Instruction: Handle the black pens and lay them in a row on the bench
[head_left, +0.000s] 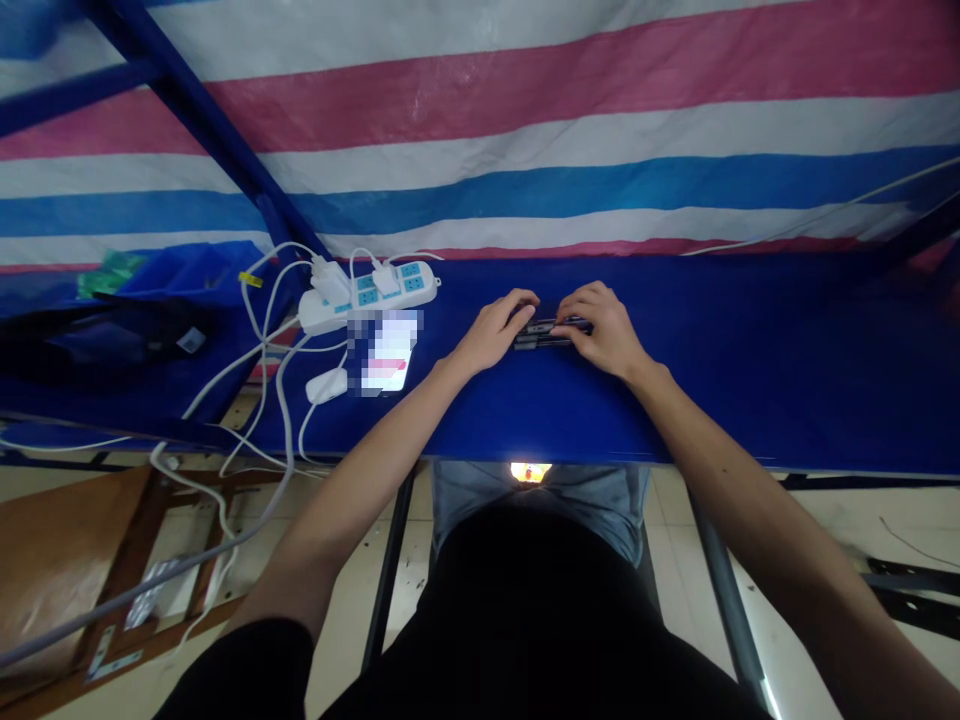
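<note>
Several dark, slim, rod-like pieces lie side by side on the blue tabletop; they may be pens, but their kind is too small to make out. My left hand curls its thumb and fingers around their left end. From the other side, my right hand pinches the right end of the upper piece between thumb and fingers. Both palms rest low over the table, and the fingers partly hide the ends of the pieces.
Left of my hands are a white power strip with plugged-in chargers, a lit phone, a white adapter and tangled white cables. Blue bins stand farther left. A striped tarp hangs behind the table.
</note>
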